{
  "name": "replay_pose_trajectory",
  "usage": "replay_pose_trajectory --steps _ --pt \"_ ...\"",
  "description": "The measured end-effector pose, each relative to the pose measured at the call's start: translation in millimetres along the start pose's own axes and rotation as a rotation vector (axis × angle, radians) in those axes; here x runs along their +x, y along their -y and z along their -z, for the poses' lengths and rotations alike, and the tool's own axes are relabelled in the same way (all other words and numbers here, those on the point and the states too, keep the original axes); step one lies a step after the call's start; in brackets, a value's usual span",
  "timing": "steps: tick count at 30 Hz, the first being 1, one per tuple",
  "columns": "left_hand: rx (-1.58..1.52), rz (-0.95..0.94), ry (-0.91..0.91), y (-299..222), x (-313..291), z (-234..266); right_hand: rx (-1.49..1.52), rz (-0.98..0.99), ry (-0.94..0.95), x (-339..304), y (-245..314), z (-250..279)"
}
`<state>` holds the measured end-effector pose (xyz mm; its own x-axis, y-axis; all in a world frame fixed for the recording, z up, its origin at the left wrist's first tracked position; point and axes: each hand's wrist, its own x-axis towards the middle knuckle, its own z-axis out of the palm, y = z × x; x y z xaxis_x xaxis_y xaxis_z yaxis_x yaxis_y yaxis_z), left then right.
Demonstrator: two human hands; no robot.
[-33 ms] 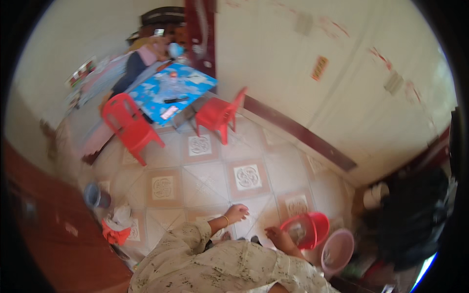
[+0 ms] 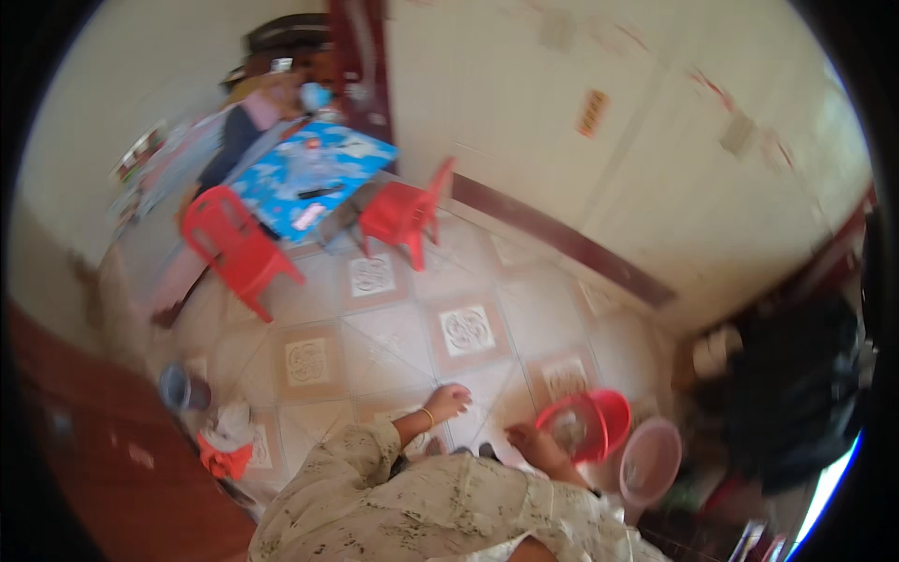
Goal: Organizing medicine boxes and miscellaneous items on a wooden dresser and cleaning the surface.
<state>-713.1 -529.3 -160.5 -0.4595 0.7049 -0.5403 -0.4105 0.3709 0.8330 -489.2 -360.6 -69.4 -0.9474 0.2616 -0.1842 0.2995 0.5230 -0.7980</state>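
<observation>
My left hand (image 2: 449, 403), with a thin yellow bracelet at the wrist, hangs in front of my body over the tiled floor (image 2: 389, 351). Its fingers are loosely bent and apart, and I see nothing in it. Lower and to the right is my right hand (image 2: 535, 440), also loosely open, with nothing visible in its fingers. Just beyond it, red plastic basins (image 2: 613, 421) sit on the floor, one overlapping the other in view. A pink tub (image 2: 651, 461) stands beside them. The hands are slightly blurred.
A blue patterned table (image 2: 351, 148) stands at the far left, between two red chairs (image 2: 234, 245) and a bed (image 2: 154, 267) where a person (image 2: 234, 140) lies. Left are a grey bucket (image 2: 184, 388) and crumpled cloths (image 2: 225, 450). A dark pile (image 2: 796, 403) fills the right.
The room has shifted a little to the left in view, as the head turned. Both hands hang nearly as before; nothing was taken up or let go.
</observation>
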Motion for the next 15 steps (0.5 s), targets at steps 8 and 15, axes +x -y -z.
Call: replay_pose_trajectory --steps 8,15 --pt "0.091 -0.084 0.224 -36.4 -55.9 -91.1 -0.019 0.025 -0.180 -79.4 25.2 34.4" --pt "0.212 -0.015 0.424 -22.7 -103.4 -250.2 -0.050 -0.159 -0.329 -222.5 -31.9 53.3"
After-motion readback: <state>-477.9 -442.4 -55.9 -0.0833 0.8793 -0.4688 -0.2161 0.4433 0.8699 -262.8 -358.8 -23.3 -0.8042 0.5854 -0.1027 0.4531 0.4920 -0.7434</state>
